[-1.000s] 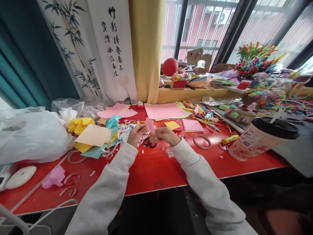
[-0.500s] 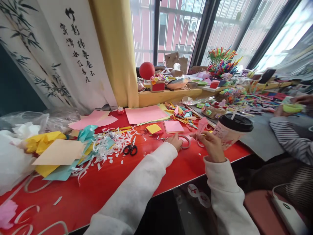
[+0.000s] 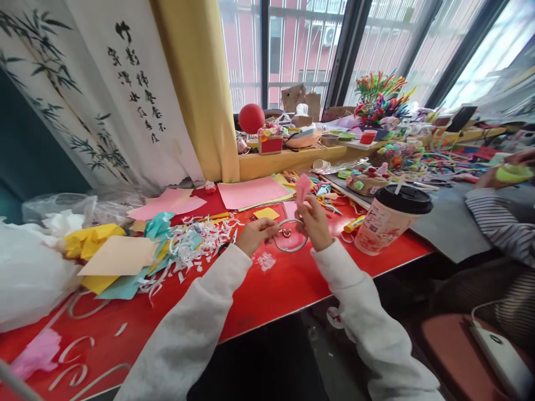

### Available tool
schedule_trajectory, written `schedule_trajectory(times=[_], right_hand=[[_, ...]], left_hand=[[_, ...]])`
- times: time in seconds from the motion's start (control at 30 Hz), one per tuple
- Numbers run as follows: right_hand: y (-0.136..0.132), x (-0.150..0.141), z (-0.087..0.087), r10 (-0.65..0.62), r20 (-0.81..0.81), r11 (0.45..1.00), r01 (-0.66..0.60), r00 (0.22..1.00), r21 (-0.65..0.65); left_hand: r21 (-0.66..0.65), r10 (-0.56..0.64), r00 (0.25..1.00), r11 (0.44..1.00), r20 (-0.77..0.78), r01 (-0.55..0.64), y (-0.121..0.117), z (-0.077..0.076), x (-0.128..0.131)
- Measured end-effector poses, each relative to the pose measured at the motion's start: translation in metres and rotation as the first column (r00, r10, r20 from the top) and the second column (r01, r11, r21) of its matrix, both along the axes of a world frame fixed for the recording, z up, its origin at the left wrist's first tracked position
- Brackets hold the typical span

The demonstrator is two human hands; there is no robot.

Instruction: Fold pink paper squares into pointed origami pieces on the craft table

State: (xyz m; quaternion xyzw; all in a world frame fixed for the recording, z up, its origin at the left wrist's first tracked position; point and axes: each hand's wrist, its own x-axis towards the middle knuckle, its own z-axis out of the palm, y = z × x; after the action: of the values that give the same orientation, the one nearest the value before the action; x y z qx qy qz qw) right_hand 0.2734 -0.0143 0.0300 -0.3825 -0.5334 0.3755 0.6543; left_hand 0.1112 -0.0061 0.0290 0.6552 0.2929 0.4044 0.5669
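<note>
A thin pale ring (image 3: 291,250) is held upright over the red table between my two hands. My left hand (image 3: 256,235) pinches its left side with thumb and fingertips. My right hand (image 3: 316,223) is closed at the ring's right side, with a folded piece of pink paper (image 3: 304,186) sticking up from the fingers. Whether the pink paper touches the ring is hidden by the fingers. A small shiny metallic piece (image 3: 286,233) shows inside the ring; I cannot tell if it hangs there or lies behind. Small white scraps (image 3: 266,260) lie below my left hand.
A lidded drink cup (image 3: 378,225) stands right of my right hand, beside a yellow tube (image 3: 354,224). Left lie shredded paper (image 3: 190,248) and coloured sheets (image 3: 119,256). Pink sheets (image 3: 254,192) lie behind. At far right a person's striped sleeve (image 3: 497,214) rests over a grey mat (image 3: 443,234).
My left hand has lifted the ring off the table and moved left. My right hand has come left and up to the ring, carrying the pink paper. The view has shifted slightly.
</note>
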Motion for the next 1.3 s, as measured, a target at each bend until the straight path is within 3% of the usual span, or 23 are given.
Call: schedule_trajectory(times=[0.1,0.23,0.37,0.47,0.6,0.7,0.8,0.9,1.03,1.13,1.2,1.3], right_hand=[[0.017,-0.044,0.014,0.093,-0.132,0.995,-0.095,0.987,-0.003],[0.043,-0.093,0.024,0.08,-0.416,0.994,-0.103,0.906,-0.035],[0.054,-0.124,0.014,0.037,-0.599,0.958,-0.198,0.8,-0.205],[0.052,-0.134,-0.002,0.043,-0.631,0.91,-0.29,0.775,-0.295],[0.051,-0.135,-0.013,0.083,-0.588,0.871,-0.345,0.805,-0.35],[0.054,-0.13,-0.011,0.05,-0.433,0.929,-0.2,0.9,-0.31],[0.055,-0.123,-0.003,-0.098,-0.19,0.992,0.082,0.977,-0.092],[0.047,-0.121,0.007,-0.196,-0.023,0.973,0.198,0.98,0.118],[0.031,-0.129,0.015,-0.197,0.068,0.948,0.173,0.978,0.266],[0.025,-0.134,0.015,-0.12,0.037,0.959,0.106,0.992,0.265],[0.026,-0.134,0.014,-0.073,0.013,0.97,0.068,0.997,0.236],[0.03,-0.133,0.013,-0.059,-0.022,0.965,0.062,0.998,0.254]], left_hand=[[-0.032,0.055,0.993,0.998,0.105,-0.052,-0.004,-0.002,-0.033],[-0.043,0.174,0.968,0.985,0.182,-0.169,-0.008,-0.007,-0.071],[0.09,0.253,0.956,0.959,0.147,-0.268,-0.01,-0.013,-0.095],[0.251,0.355,0.935,0.904,0.01,-0.346,-0.011,-0.015,-0.105],[0.394,0.475,0.866,0.834,-0.157,-0.386,-0.014,-0.012,-0.113],[0.421,0.514,0.845,0.806,-0.149,-0.416,-0.016,-0.008,-0.114],[0.374,0.562,0.822,0.784,-0.092,-0.495,-0.017,-0.007,-0.112],[0.245,0.54,0.841,0.817,-0.007,-0.522,-0.017,-0.008,-0.109],[0.074,0.389,0.921,0.918,0.016,-0.389,-0.019,-0.006,-0.105],[0.074,0.303,0.953,0.951,-0.009,-0.301,-0.022,-0.005,-0.102],[0.168,0.315,0.949,0.937,-0.031,-0.306,-0.023,-0.005,-0.1],[0.382,0.422,0.905,0.846,-0.052,-0.372,-0.024,-0.005,-0.099]])
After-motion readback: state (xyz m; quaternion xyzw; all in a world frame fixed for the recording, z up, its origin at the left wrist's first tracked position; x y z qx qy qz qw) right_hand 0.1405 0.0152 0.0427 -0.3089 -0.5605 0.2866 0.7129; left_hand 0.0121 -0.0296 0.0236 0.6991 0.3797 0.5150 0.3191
